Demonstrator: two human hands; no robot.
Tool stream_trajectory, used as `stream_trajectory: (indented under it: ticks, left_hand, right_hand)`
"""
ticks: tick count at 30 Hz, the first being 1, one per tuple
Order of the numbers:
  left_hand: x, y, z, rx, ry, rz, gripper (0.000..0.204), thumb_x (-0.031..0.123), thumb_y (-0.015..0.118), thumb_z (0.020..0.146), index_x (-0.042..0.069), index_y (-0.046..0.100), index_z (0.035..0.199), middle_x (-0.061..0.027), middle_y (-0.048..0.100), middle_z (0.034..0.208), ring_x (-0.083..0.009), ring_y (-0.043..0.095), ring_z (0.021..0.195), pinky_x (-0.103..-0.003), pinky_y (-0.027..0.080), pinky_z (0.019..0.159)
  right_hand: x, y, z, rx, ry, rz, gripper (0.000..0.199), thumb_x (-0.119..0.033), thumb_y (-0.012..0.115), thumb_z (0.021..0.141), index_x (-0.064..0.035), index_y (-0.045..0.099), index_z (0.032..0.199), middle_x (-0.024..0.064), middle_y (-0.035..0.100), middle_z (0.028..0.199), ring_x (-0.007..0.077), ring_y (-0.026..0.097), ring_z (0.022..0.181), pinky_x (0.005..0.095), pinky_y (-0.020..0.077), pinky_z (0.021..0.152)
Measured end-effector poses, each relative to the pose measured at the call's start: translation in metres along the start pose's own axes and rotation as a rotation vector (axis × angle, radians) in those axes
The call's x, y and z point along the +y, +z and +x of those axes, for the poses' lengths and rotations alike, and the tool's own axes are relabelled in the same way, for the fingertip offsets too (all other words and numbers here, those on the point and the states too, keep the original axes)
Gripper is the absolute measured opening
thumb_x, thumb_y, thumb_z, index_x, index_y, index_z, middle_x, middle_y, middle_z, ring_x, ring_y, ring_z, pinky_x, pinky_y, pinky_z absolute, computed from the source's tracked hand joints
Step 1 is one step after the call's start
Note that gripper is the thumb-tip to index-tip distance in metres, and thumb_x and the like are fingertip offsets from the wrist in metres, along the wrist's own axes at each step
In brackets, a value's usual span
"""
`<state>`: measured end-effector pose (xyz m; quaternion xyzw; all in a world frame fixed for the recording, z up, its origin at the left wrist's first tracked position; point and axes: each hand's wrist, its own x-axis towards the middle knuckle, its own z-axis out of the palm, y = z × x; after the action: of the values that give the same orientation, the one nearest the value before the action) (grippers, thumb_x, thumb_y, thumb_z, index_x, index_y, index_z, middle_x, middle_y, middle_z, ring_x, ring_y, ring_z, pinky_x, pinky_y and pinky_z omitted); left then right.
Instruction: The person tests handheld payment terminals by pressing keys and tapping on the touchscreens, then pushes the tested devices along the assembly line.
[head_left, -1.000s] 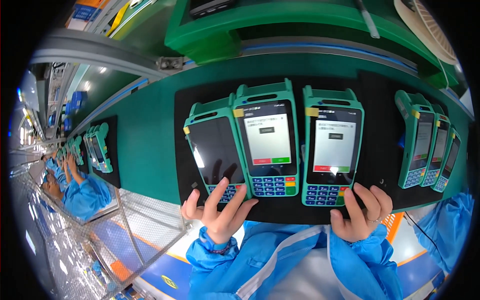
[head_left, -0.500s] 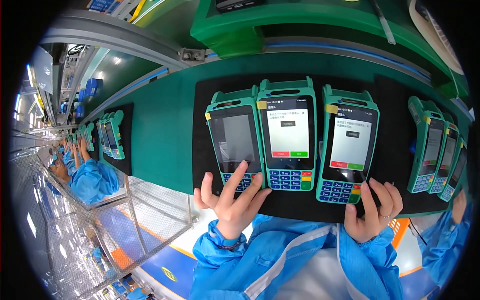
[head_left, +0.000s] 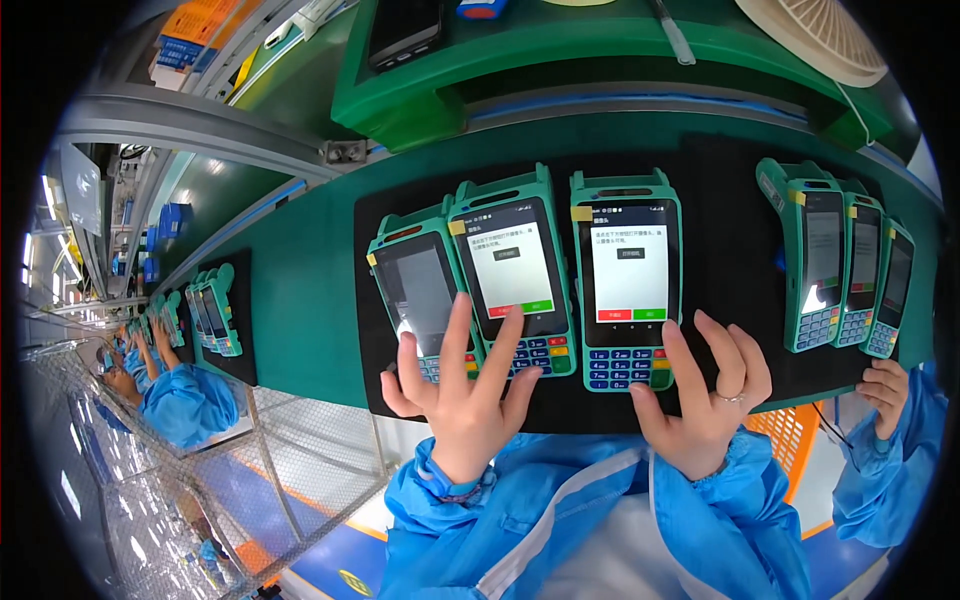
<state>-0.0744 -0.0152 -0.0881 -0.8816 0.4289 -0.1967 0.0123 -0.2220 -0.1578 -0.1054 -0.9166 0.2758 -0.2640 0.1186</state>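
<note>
Here it was: a long green desk [head_left: 300,310] stretching beneath the left hand [head_left: 465,410] and the right hand [head_left: 705,405], with a flat black mat [head_left: 550,408] laid over it. Three teal plastic payment terminals [head_left: 615,368] lay just ahead of the wrists! The left terminal [head_left: 412,285], screen dull grey, was under the left hand's outer fingers; the middle terminal [head_left: 508,265], lit white, met its index finger; the right terminal [head_left: 632,275], also lit, lay at the right hand's fingertips. The left hand was splayed wide, gripping nothing, its index fingertip over the screen buttons [head_left: 537,307], red beside green; whether it pressed, I couldn't tell. The right hand, thumb and index parted, sat at the right terminal's lower corner, lifting nothing.

The danger? A small sideways slip could land on the neighbouring button, and with the left and middle terminals so close, a dragging finger could nudge both. Those spread fingers also blocked part of both keypads.

Beyond the hands, a raised green shelf [head_left: 560,58] closed off the far side; to the right hand's right, another row of teal terminals [head_left: 822,265], with another person's hand [head_left: 884,393] near its lower end. Smallest, a yellow tab [head_left: 582,213] marked the right terminal's upper left corner!
</note>
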Motion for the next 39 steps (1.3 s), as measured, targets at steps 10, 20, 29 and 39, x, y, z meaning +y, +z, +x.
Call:
stream_trajectory:
  ticks: [10, 20, 29, 39]
  left_hand:
    - [-0.027, 0.004, -0.013, 0.100, -0.087, 0.015, 0.033, 0.038, 0.066, 0.072, 0.028, 0.071, 0.103, 0.0022, 0.057, 0.125, -0.0329, 0.025, 0.125, -0.045, 0.004, 0.103]
    - [-0.093, -0.003, -0.024, 0.099, -0.057, 0.261, 0.034, 0.035, 0.059, 0.081, 0.021, 0.065, 0.112, 0.0007, 0.058, 0.122, -0.0238, 0.040, 0.122, -0.040, 0.017, 0.102]
    - [-0.367, 0.039, -0.035, -0.268, 0.038, 0.562, 0.026, 0.015, 0.053, 0.081, 0.007, 0.054, 0.105, -0.0087, 0.056, 0.104, -0.0272, 0.052, 0.100, -0.040, 0.040, 0.086]
    - [-0.422, 0.041, -0.035, -0.354, 0.376, 0.587, 0.021, 0.013, 0.058, 0.067, 0.010, 0.060, 0.087, -0.0070, 0.049, 0.074, -0.0259, 0.049, 0.077, -0.040, 0.037, 0.068]
  right_hand:
    - [-0.002, -0.007, 0.007, -0.130, 0.091, -0.020, 0.053, -0.036, 0.072, 0.072, -0.0140, 0.061, 0.118, 0.0096, 0.043, 0.132, 0.0301, 0.029, 0.121, 0.0420, 0.0229, 0.097]
    - [0.013, 0.000, 0.008, 0.041, -0.006, 0.019, 0.037, -0.029, 0.064, 0.076, -0.0090, 0.065, 0.108, 0.0098, 0.052, 0.120, 0.0302, 0.037, 0.116, 0.0370, 0.0349, 0.094]
    - [0.031, -0.002, 0.010, 0.081, 0.100, 0.084, 0.040, -0.014, 0.066, 0.072, -0.0065, 0.061, 0.111, 0.0100, 0.053, 0.118, 0.0313, 0.041, 0.113, 0.0405, 0.0343, 0.095]
    - [0.034, -0.002, 0.012, 0.235, 0.116, 0.038, 0.041, -0.011, 0.069, 0.066, -0.0068, 0.062, 0.106, 0.0069, 0.057, 0.108, 0.0282, 0.051, 0.101, 0.0400, 0.0371, 0.085]
